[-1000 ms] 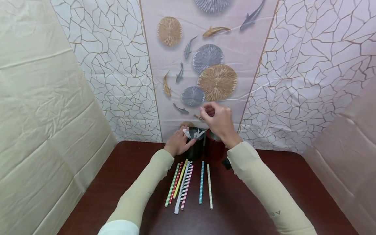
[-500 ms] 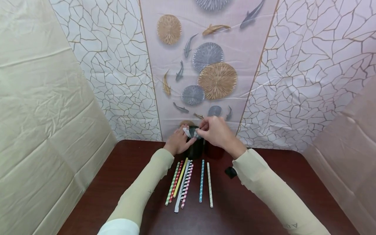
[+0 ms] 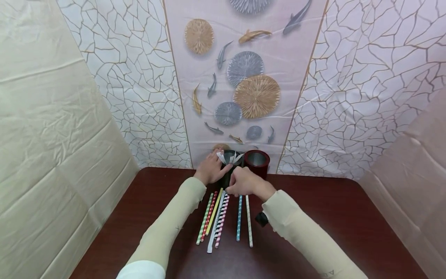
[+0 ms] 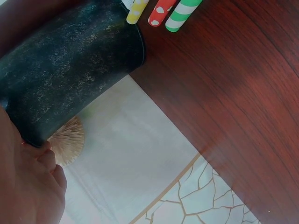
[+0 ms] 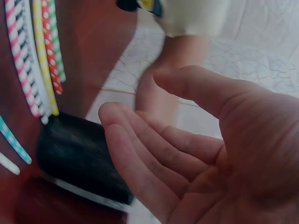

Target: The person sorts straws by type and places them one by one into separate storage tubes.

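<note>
A black cylindrical canister (image 4: 74, 60) stands at the back of the table, with white paper strips (image 3: 220, 157) sticking up from its mouth. My left hand (image 3: 210, 168) holds it at the rim, thumb across the front and fingers around the far left side. In front of the canister, my right hand (image 3: 245, 181) hovers over the far ends of the straws; the right wrist view shows its bent fingers apart from the thumb, with nothing between them. Below it lie a pink-striped straw (image 3: 219, 232), a white-wrapped straw (image 3: 211, 242), a yellow straw (image 3: 213, 217) and a red dotted straw (image 3: 205, 228).
A dark red canister (image 3: 263, 170) stands right of the black one. A green-striped straw (image 3: 201, 230) lies leftmost in the row. Apart on the right are a blue dotted straw (image 3: 238, 224) and a pale straw (image 3: 249, 228). A patterned cloth (image 3: 240, 135) hangs behind the table (image 3: 313, 217).
My right hand has gone from above the red canister to the black canister's mouth, then down towards the straws. My left hand has stayed on the black canister.
</note>
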`<move>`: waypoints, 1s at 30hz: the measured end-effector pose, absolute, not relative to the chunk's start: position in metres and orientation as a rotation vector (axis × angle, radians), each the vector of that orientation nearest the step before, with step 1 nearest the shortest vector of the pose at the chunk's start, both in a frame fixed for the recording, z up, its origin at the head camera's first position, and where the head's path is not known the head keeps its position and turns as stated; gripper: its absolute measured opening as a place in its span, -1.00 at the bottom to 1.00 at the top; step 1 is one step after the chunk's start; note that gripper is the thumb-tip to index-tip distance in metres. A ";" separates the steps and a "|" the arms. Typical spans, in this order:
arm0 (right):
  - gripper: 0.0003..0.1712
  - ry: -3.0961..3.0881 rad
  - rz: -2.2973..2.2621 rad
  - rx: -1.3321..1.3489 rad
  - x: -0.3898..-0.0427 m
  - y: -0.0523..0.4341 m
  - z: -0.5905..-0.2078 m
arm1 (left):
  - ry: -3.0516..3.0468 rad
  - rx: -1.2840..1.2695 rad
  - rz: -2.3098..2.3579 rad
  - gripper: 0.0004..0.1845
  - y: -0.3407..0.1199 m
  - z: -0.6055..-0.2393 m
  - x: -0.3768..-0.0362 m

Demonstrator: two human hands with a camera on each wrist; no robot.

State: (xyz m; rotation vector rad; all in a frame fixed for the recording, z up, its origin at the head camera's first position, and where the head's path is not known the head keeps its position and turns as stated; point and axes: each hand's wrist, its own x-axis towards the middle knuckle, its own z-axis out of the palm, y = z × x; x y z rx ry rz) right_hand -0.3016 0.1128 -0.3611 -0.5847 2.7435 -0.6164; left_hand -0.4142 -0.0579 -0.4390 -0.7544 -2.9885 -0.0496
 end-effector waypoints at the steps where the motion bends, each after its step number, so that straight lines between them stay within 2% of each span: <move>1: -0.67 2.733 -0.635 -0.577 -0.302 0.111 -0.367 | -2.994 -0.756 -0.046 -0.09 -0.058 -0.440 -0.415; 18: -0.72 2.663 -0.975 -0.407 -0.308 0.083 -0.456 | -2.985 -0.748 -0.121 -0.10 -0.059 -0.440 -0.413; 30: -0.67 2.682 -1.062 -0.228 -0.312 0.073 -0.484 | -2.985 -0.773 -0.141 -0.09 -0.062 -0.438 -0.410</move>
